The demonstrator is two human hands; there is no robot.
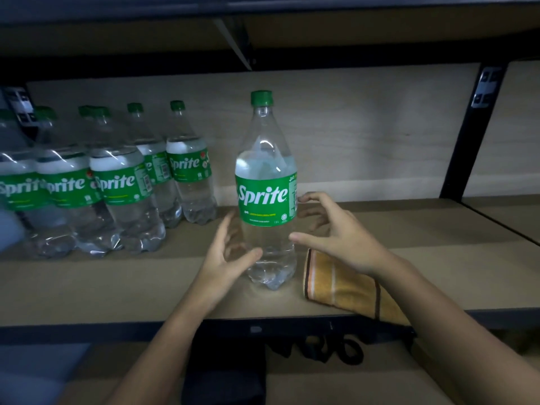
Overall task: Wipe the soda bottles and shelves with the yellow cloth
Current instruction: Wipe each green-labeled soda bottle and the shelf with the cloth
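A tall clear plastic Sprite bottle with a green cap (266,188) stands alone near the front of the tan wooden shelf (117,285). The left hand (225,255) and right hand (336,232) flank it, fingers spread, gripping nothing. The striped yellow cloth (344,285) lies just right, overhanging the near edge. A careless knock could topple the bottle, or drag the cloth off.

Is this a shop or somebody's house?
Probably a shop or its stockroom: a row of identical Sprite bottles stands on a metal-framed shelf, with a price tag holder on the upright.
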